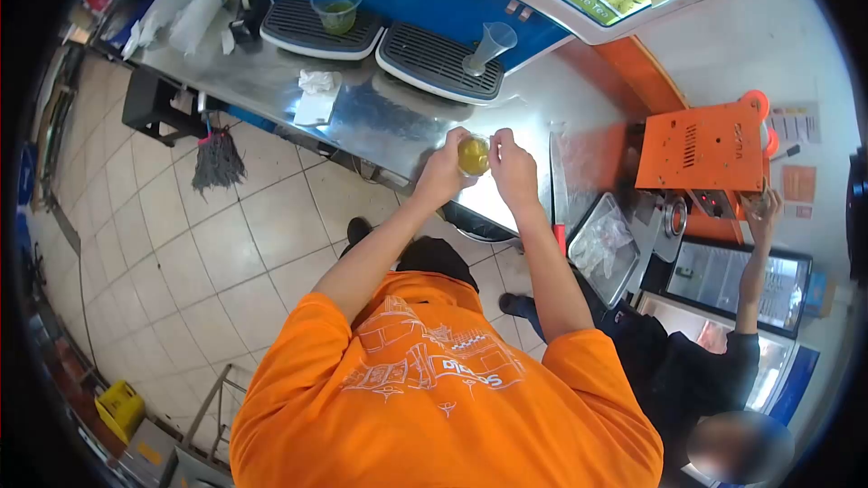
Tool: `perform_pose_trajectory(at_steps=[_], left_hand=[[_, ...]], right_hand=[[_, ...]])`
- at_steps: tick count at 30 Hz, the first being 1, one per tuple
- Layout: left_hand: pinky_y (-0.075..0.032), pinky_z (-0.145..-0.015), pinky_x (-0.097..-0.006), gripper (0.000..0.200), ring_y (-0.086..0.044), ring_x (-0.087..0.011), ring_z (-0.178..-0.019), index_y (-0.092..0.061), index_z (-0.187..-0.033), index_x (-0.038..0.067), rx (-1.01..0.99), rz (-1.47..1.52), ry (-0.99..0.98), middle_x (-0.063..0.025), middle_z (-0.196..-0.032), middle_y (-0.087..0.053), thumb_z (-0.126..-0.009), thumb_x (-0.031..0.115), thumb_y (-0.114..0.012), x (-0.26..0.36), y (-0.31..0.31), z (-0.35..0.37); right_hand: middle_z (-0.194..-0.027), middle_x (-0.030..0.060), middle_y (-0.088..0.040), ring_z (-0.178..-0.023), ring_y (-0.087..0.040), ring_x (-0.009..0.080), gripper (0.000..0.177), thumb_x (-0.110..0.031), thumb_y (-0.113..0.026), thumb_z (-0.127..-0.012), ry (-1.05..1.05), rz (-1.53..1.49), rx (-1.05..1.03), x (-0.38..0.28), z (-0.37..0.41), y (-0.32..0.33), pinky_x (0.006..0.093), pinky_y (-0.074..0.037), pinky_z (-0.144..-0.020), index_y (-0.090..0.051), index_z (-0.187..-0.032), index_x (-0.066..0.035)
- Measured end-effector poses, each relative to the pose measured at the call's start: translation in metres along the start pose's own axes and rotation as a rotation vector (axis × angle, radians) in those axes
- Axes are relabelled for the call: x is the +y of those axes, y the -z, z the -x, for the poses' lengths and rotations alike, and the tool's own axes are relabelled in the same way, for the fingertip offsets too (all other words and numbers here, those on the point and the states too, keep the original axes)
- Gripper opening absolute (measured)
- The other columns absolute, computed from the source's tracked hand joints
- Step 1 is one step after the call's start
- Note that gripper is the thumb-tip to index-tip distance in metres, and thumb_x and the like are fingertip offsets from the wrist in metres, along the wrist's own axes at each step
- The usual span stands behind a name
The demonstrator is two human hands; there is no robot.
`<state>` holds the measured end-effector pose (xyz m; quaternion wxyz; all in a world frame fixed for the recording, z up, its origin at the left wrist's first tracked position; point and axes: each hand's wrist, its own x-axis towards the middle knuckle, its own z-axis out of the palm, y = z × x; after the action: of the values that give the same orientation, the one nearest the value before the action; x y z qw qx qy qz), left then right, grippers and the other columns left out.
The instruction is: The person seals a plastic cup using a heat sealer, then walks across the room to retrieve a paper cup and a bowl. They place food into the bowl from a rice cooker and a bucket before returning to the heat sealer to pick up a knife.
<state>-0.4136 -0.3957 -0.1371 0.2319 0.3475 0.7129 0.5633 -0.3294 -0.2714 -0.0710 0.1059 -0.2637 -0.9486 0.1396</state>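
A small clear cup of yellow-green liquid [473,155] is held over the near edge of the steel counter. My left hand [441,170] wraps its left side, with the fingers closed on it. At the cup's right rim, my right hand [514,168] is closed, thumb and fingers pinched against the edge. Beyond them, a clear measuring cup [495,43] stands on the right drip tray [425,59]. The left drip tray [294,32] bears a larger clear cup [336,7] with green liquid at its bottom.
A crumpled white tissue [316,81] lies on the steel counter [244,72]. To the right are a red-handled knife [558,190], a metal tray with plastic bags [604,244] and an orange machine [696,149]. Another person in black [696,366] reaches toward that machine. A mop [217,158] hangs at left.
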Motion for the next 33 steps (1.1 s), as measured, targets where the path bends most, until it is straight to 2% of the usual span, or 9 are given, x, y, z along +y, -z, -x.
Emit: perform_pose_trajectory(at_steps=[16,19,22,25,26,28,30,31,33], left_hand=[[-0.051,-0.094,-0.0445,0.088,-0.061,-0.0421,-0.113,-0.037,-0.133,0.009,-0.403,-0.040,-0.139,-0.0223,-0.121,-0.063,-0.062,0.015,-0.089,-0.020,0.024,-0.041],[-0.051,-0.094,-0.0436,0.087,-0.062,-0.0418,-0.112,-0.038,-0.131,0.008,-0.442,-0.032,-0.075,-0.0226,-0.121,-0.063,-0.063,0.017,-0.090,-0.023,0.022,-0.046],[-0.045,-0.103,-0.0438,0.099,-0.053,-0.0388,-0.125,-0.031,-0.145,0.004,-0.460,-0.054,-0.179,-0.0248,-0.135,-0.053,-0.066,0.019,-0.089,-0.027,0.036,-0.039],[-0.044,-0.103,-0.0436,0.071,-0.056,-0.0368,-0.119,-0.041,-0.142,0.011,-0.422,-0.095,-0.198,-0.0174,-0.131,-0.057,-0.080,0.013,-0.076,0.006,0.125,-0.018],[-0.046,-0.101,-0.0429,0.059,-0.058,-0.0348,-0.117,-0.049,-0.135,0.011,-0.348,-0.180,-0.303,-0.0158,-0.127,-0.059,-0.081,0.013,-0.073,-0.009,0.159,-0.022],[-0.048,-0.096,-0.0407,0.035,-0.060,-0.0311,-0.111,-0.064,-0.117,0.010,-0.172,-0.250,-0.380,-0.0129,-0.116,-0.064,-0.083,0.013,-0.070,-0.033,0.251,-0.032],[-0.049,-0.090,-0.0439,0.024,-0.062,-0.0335,-0.101,-0.065,-0.107,0.009,0.234,-0.483,-0.265,-0.0127,-0.104,-0.066,-0.084,0.010,-0.067,-0.066,0.365,-0.050],[-0.049,-0.085,-0.0439,0.020,-0.062,-0.0319,-0.099,-0.065,-0.104,0.007,0.474,-0.468,-0.003,-0.0127,-0.101,-0.066,-0.084,0.010,-0.067,-0.074,0.417,-0.062],[-0.050,-0.081,-0.0380,0.020,-0.066,-0.0257,-0.092,-0.068,-0.105,0.002,0.649,-0.519,0.220,-0.0138,-0.096,-0.069,-0.090,0.015,-0.066,-0.139,0.517,-0.077]], right_hand=[[-0.068,0.0108,-0.064,-0.056,-0.060,0.0214,0.008,-0.010,-0.052,-0.096,-0.041,-0.307,-0.209,0.050,-0.028,0.018,0.0333,-0.047,-0.054,-0.057,-0.098,-0.004],[-0.065,0.0053,-0.058,-0.056,-0.054,0.0119,0.013,-0.014,-0.055,-0.098,-0.250,-0.611,-0.263,0.043,-0.030,0.024,0.0289,-0.045,-0.053,-0.060,-0.096,-0.002],[-0.077,0.0042,-0.061,-0.063,-0.055,0.0104,0.013,-0.008,-0.058,-0.096,-0.282,-0.641,-0.242,0.058,-0.024,0.015,0.0258,-0.043,-0.053,-0.062,-0.108,-0.005],[-0.098,0.0049,-0.068,-0.074,-0.061,0.0124,0.027,-0.007,-0.060,-0.096,-0.396,-0.523,-0.105,0.047,-0.019,0.016,0.0253,-0.049,-0.059,-0.062,-0.122,-0.012],[-0.111,0.0036,-0.065,-0.094,-0.061,0.0140,0.027,-0.011,-0.060,-0.097,-0.448,-0.501,-0.081,0.028,-0.019,0.028,0.0280,-0.050,-0.076,-0.060,-0.124,-0.009],[-0.117,0.0066,-0.064,-0.097,-0.062,0.0173,0.031,-0.008,-0.060,-0.097,-0.345,-0.353,0.166,0.030,-0.007,0.017,0.0302,-0.050,-0.082,-0.058,-0.127,-0.007],[-0.112,0.0130,-0.063,-0.096,-0.061,0.0223,0.032,-0.005,-0.062,-0.094,-0.532,-0.238,0.366,-0.013,-0.002,0.026,0.0336,-0.048,-0.082,-0.056,-0.125,0.000],[-0.112,0.0130,-0.063,-0.096,-0.061,0.0223,0.032,-0.005,-0.062,-0.094,-0.541,-0.232,0.356,-0.033,0.004,0.021,0.0336,-0.048,-0.082,-0.056,-0.125,0.000],[-0.112,0.0163,-0.060,-0.098,-0.061,0.0247,0.028,0.000,-0.059,-0.093,-0.430,-0.033,0.769,-0.075,0.005,0.011,0.0347,-0.048,-0.083,-0.056,-0.121,0.003]])
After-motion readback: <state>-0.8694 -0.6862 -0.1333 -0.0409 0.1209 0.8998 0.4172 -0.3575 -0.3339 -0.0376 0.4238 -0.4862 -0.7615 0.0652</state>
